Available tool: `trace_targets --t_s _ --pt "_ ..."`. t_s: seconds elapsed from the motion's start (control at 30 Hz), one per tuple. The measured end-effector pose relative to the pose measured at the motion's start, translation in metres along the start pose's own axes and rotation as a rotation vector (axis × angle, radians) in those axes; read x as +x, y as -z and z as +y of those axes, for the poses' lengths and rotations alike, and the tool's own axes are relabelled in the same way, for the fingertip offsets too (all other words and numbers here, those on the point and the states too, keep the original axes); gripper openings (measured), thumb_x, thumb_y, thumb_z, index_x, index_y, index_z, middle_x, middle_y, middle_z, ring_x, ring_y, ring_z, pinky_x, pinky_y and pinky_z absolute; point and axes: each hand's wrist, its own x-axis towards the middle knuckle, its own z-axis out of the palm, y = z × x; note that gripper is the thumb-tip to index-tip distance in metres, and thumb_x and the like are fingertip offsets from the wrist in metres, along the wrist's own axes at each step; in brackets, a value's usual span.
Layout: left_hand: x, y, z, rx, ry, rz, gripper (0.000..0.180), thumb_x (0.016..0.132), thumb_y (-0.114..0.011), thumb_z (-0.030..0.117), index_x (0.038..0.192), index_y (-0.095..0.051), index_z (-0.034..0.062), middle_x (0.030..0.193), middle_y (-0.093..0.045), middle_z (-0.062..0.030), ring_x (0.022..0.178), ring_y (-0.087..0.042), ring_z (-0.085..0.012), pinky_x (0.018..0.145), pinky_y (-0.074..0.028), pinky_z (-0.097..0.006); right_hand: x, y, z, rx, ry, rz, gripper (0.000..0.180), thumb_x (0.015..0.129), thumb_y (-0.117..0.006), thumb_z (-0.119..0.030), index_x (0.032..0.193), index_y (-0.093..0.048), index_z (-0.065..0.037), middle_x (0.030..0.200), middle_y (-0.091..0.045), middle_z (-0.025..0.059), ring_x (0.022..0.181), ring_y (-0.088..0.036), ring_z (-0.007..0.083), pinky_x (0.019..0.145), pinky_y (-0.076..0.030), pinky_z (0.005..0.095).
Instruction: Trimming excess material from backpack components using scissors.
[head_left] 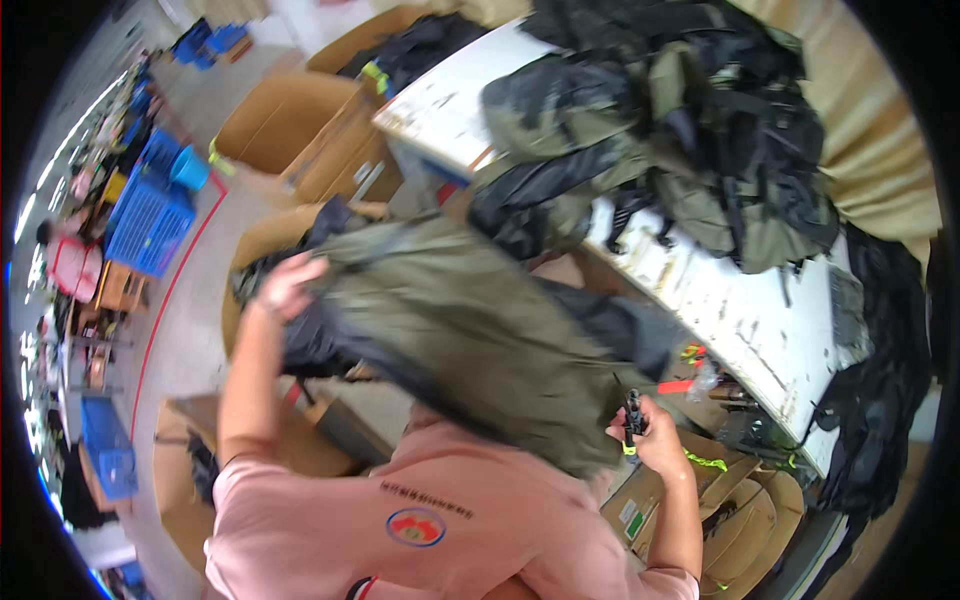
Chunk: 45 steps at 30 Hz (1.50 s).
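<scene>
A long olive-green fabric bag piece (460,320) with dark edges is stretched across in front of my body. My left hand (290,285) is closed on its far left corner. At its near right end, my right hand (652,435) is closed around a small black tool (633,415) with a thin pointed tip and a yellow-green end; blur hides its exact kind. The right fingers are close to the fabric's edge, and whether they also touch it is unclear. Dark fabric (315,340) bulges from a carton beneath my left hand.
On the white worn table (740,330) to the right lies a heap of olive and black bags (690,140) with straps. Open cartons (290,125) stand at far left; another carton (750,510) is near right. Black fabric (880,400) hangs over the table's right end. Blue crates (150,230) stand beyond a red floor line.
</scene>
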Motion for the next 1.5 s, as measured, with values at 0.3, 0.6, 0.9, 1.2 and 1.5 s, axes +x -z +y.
trace_targets --t_s 0.3,0.6,0.9,1.2,1.5 --pt "0.055 0.200 0.079 1.148 -0.458 0.675 0.057 0.077 -0.074 0.030 0.122 -0.052 0.0032 0.115 -0.061 -0.0155 0.109 -0.058 -0.0247 0.094 -0.045 -0.036 0.020 0.033 0.016 0.257 0.029 0.168 0.026 0.074 -0.049 0.020 0.090 -0.051 0.000 0.080 -0.053 0.0004 0.080 -0.064 0.0114 0.066 -0.048 0.0236" --pt "0.145 -0.386 0.135 0.278 -0.431 -0.283 0.078 0.079 -0.074 0.034 0.136 -0.033 0.0022 0.112 -0.058 -0.0160 0.079 -0.065 -0.0210 0.069 -0.054 -0.029 0.036 0.004 0.002 0.444 0.168 0.239 0.025 0.075 -0.056 0.018 0.093 -0.052 0.000 0.083 -0.058 0.0030 0.079 -0.063 0.0121 0.074 -0.054 0.0278" --pt "0.033 -0.452 0.040 0.603 -1.131 -0.758 0.015 0.087 -0.062 0.018 0.087 -0.062 0.0022 0.081 -0.063 -0.0070 0.071 -0.060 -0.0206 0.065 -0.048 -0.032 0.008 0.047 0.002 0.753 0.485 0.681 0.033 0.077 -0.067 -0.001 0.104 -0.049 -0.008 0.122 -0.054 0.0177 0.075 -0.059 0.0118 0.070 -0.048 0.0271" --pt "0.050 -0.427 0.009 1.124 -0.366 -1.355 0.045 0.082 -0.068 0.039 0.110 -0.059 0.0050 0.097 -0.065 -0.0077 0.087 -0.060 -0.0155 0.078 -0.047 -0.030 0.057 0.058 -0.042 1.024 0.570 1.001 0.021 0.084 -0.064 -0.001 0.100 -0.051 -0.006 0.086 -0.057 0.0053 0.069 -0.058 0.0163 0.065 -0.048 0.0281" --pt "0.067 -0.472 0.121 0.802 -1.079 -0.807 0.048 0.079 -0.072 0.018 0.120 -0.050 0.0084 0.098 -0.057 -0.0105 0.080 -0.063 -0.0170 0.069 -0.051 -0.030 0.055 0.010 0.012 0.636 0.413 0.892 0.027 0.082 -0.069 -0.002 0.097 -0.047 -0.005 0.084 -0.056 0.0028 0.073 -0.055 0.0093 0.066 -0.046 0.0230"
